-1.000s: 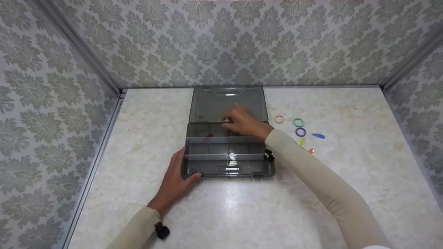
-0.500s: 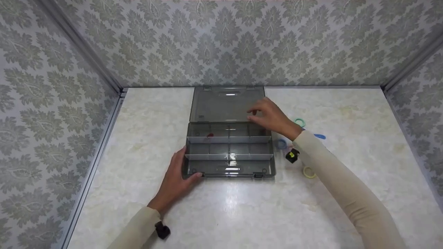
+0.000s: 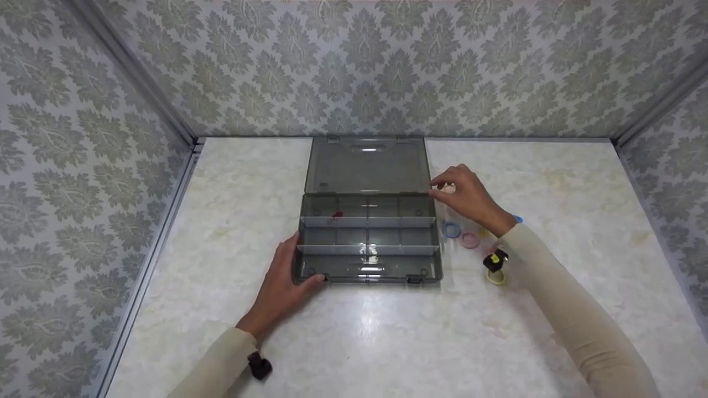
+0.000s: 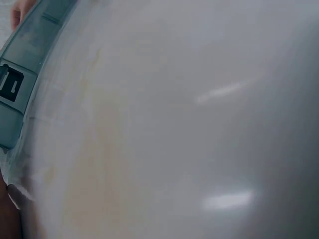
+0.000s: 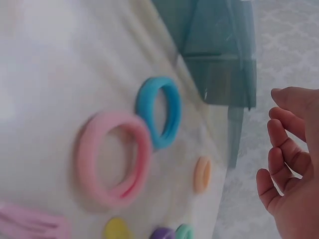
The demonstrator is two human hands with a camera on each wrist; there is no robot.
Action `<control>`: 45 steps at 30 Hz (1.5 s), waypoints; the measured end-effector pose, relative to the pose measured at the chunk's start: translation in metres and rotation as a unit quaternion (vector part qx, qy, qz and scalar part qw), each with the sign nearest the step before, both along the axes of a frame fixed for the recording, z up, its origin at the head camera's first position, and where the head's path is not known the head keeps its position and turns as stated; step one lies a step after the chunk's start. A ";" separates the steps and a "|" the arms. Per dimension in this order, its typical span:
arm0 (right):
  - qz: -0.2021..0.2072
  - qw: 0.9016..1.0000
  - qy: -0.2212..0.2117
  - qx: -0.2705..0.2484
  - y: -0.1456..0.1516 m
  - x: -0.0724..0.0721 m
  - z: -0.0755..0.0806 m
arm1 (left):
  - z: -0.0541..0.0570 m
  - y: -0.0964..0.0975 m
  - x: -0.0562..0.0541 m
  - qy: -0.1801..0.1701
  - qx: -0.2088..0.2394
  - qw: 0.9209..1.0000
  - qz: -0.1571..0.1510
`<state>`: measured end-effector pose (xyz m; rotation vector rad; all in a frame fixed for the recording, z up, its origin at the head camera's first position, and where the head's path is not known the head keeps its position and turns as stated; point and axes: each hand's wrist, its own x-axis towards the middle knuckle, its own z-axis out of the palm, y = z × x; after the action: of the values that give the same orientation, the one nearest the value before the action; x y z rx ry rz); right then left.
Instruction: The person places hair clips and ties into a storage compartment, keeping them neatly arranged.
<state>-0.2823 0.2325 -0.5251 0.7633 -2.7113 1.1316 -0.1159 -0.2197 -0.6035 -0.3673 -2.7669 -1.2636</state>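
Leafy wallpaper point(image 3: 365, 61) stood behind a pale table point(image 3: 354, 342). Left of centre, the left hand point(image 3: 282, 275) gripped a corner of the gray box point(image 3: 368, 281), open mid-frame. Right of centre, the right hand point(image 3: 470, 193) had bent fingers, apart from its thumb. 1 red thing point(image 3: 338, 214) lay in the box's top row. Right of the box sat a blue ring point(image 5: 173, 113) and a pink ring point(image 5: 89, 164).

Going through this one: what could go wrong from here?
In the head view, the right wrist camera overlaps the yellow hair tie, so it might brush it aside. The blue hair tie and pink hair tie lie close together; the right hand could catch both. That hand is also near the open lid and might nudge it.
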 end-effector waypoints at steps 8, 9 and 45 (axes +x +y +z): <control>-0.042 0.998 -0.004 -0.043 0.040 0.007 -0.010 | 0.000 0.001 0.002 -0.001 0.001 1.000 0.004; -0.051 0.997 -0.010 -0.050 0.046 0.008 -0.010 | 0.000 0.001 0.002 -0.003 -0.001 1.000 0.005; -0.231 0.963 -0.105 -0.086 0.158 0.063 -0.054 | 0.000 0.000 0.003 -0.005 -0.011 1.000 0.011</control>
<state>-0.2191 0.3903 -0.5788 -0.0236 -2.6873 1.3564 -0.1130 -0.2193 -0.6031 -0.3328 -2.7881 -1.2357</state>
